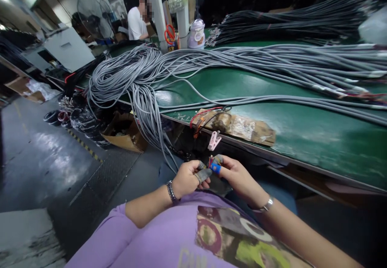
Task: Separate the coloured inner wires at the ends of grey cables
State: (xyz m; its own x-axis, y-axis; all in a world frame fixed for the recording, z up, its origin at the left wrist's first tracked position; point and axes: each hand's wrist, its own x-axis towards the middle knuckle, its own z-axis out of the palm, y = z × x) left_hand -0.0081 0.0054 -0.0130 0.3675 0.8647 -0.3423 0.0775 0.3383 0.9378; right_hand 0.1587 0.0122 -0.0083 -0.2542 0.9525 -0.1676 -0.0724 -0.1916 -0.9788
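My left hand [188, 178] is closed in a pinch, with grey covers on the fingertips. Close against it, my right hand [237, 175] is also pinched, with blue wrapping round one finger and a grey cover on another. Between the fingertips of both hands show thin coloured wires [210, 162], red among them; their ends are hidden by the fingers. Just beyond the hands, a pink clip [214, 140] hangs at the table edge. Behind it a taped cardboard strip [256, 130] lies on the green table [302, 126], with red and black leads at its left end.
Grey cables [121, 78] lie coiled across the table, and some hang over its edge towards the floor. Black cables [272, 28] are bundled at the back. A lilac container [197, 34] stands by a post. At the left are a cardboard box [127, 135] and a seated person [136, 21].
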